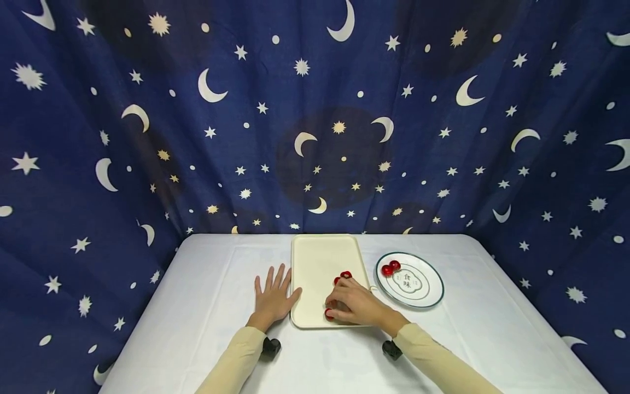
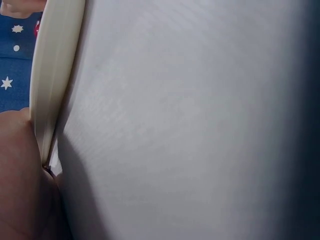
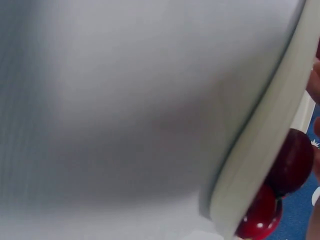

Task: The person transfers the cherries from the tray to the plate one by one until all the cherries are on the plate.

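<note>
I'm resting the left hand (image 1: 273, 302), fingers spread, on the surface (image 1: 216, 295), thumb at the tray's (image 1: 322, 257) left edge. Right hand (image 1: 358, 303) is sitting bent at a cherry (image 1: 328, 314) by the tray's near edge; can't tell if gripping. Should be pinching lightly, avoiding rolling.

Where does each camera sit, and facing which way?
Head: worn there, facing forward and down at cream rectangular tray; left grip, right grip, beige sleeves show.
Left wrist: worn there, facing white tablecloth; left grip at lower left.
Right wrist: worn there, facing tablecloth, round red cherries; fingers at right edge.
Both wrist views share the tray's rim.
</note>
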Tool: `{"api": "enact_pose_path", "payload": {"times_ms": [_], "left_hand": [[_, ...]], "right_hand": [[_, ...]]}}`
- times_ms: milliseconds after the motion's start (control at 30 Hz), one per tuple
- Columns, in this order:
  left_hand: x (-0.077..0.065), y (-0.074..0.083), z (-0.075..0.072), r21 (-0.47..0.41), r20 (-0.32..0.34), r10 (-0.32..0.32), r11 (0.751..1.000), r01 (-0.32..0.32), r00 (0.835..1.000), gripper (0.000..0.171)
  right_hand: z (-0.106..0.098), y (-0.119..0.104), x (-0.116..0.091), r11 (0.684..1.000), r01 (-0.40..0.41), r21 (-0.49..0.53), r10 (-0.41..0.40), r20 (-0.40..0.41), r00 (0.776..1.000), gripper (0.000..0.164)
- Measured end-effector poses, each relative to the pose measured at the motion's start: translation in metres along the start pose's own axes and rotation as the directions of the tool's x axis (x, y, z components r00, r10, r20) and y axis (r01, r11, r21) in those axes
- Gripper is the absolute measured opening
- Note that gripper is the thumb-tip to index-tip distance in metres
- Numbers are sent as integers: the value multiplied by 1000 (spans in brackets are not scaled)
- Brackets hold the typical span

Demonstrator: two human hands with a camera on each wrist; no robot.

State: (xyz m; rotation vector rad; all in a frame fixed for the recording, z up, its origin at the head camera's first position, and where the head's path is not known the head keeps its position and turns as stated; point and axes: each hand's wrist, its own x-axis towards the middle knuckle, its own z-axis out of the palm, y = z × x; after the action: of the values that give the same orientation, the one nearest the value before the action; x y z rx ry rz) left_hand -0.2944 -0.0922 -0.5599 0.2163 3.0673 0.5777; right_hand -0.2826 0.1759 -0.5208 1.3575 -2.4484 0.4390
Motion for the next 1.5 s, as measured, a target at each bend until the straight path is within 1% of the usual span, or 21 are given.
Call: {"api": "enact_pose_path", "payload": {"times_ms": [167,267,400,633,900,1033,1233,1333,1500], "left_hand": [[-3,3,-4,-17,9,6,1000,-5,1000,75],[-5,5,-7,-30,-2,13,999,-13,1000,74],[-7,5,-9,-34,0,12,999,-12,1000,74],[-8,5,-8,-24,6,5,1000,-5,1000,76],[-8,8,-13,-30,8,1,1000,-1,1000,73],[-10,9,-13,-30,5,2,1000,-1,1000,72],[-11,10,-14,-29,13,-2,1000,3,1000,74],[-10,9,-14,-33,20,-8,999,8,1000,73],[-7,7,-11,-19,46,-20,1000,21,999,75]], "right_hand": [[-2,-5,1,1000,3,2,-3,29,1000,13],[-2,-6,2,1000,3,7,-3,43,999,11],[-1,-6,2,1000,-2,8,1,66,998,11],[-2,-7,1,999,-30,15,28,106,994,13],[-5,-6,1,999,-34,10,32,114,993,14],[-6,-6,0,1000,-16,18,15,95,995,14],[-8,-1,-1,1000,3,18,-3,14,1000,14],[-10,2,-1,1000,-14,9,14,-19,1000,18],[-15,10,-3,996,-83,-18,81,-80,994,20]]}}
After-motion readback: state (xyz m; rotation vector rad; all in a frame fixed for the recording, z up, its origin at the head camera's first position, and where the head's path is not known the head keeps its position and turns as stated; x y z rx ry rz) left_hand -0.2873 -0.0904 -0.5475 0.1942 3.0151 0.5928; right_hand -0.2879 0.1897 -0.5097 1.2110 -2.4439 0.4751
